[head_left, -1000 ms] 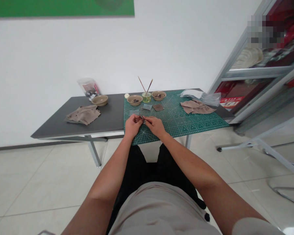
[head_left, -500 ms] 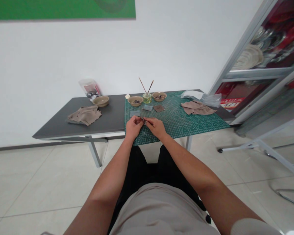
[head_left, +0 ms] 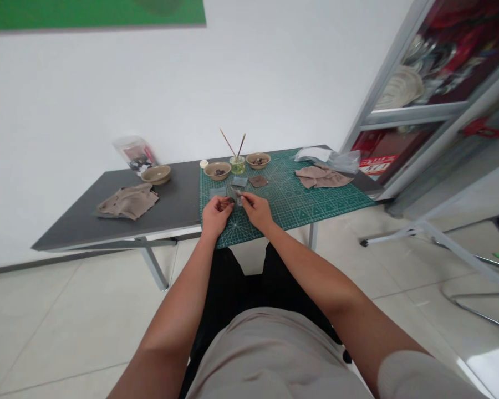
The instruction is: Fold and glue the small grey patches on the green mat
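Fingers of the right hand pinch a small dark piece above the green cutting mat near the desk's front edge; left hand curls just beside it, grip unclear; tan bowls behind hold more dark pieces.

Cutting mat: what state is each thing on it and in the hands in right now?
Left hand, fingers curled shut, anything held too small to tell
Right hand, pinching a small grey piece
Glass jar, yellow-green liquid inside, two thin sticks leaning in it
Left tan bowl, holding dark pieces
Right tan bowl, holding dark pieces
Tan cloth, crumpled on the green cutting mat
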Available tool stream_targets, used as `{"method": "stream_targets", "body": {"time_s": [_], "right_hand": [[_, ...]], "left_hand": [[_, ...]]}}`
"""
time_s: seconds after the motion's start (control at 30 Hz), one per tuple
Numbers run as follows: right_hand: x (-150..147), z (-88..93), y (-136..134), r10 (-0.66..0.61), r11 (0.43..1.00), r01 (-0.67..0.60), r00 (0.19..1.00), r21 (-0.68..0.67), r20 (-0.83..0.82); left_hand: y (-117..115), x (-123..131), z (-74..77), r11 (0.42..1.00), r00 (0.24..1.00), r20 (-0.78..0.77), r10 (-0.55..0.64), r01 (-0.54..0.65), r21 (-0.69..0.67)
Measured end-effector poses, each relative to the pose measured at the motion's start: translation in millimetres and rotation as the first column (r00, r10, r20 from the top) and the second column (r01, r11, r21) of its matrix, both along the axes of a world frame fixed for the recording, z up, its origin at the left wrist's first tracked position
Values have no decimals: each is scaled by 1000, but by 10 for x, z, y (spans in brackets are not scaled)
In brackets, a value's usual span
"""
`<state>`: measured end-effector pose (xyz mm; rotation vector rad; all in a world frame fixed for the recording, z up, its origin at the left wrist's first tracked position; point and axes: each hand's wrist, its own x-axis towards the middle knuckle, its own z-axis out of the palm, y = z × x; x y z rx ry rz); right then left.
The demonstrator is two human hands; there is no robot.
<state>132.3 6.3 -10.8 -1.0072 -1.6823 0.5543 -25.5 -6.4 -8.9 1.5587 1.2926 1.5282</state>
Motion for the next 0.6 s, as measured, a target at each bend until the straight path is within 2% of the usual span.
{"method": "stream_targets", "body": {"time_s": [0.17,0.3,0.37,0.5,0.6], "right_hand": [[161,-7,174,-179,980,159,967,-121,-180],[559,12,308,-357,918,307,916,-251,-183],[791,39,367,-398,896,336,899,-291,-185],[1155,137,540,-425,881,383,898,-277,-110],[1277,261,708,-478,863,478,877,-165,44]], "left_hand": [[-1,-2,36,997,999,-24,48,-46,64],[-9,-2,56,997,998,-1,64,-64,46],[-20,2,63,997,998,17,61,-62,38],[-36,-7,73,994,996,-4,92,-91,54],[-40,-22,78,992,995,-17,100,-99,73]]}}
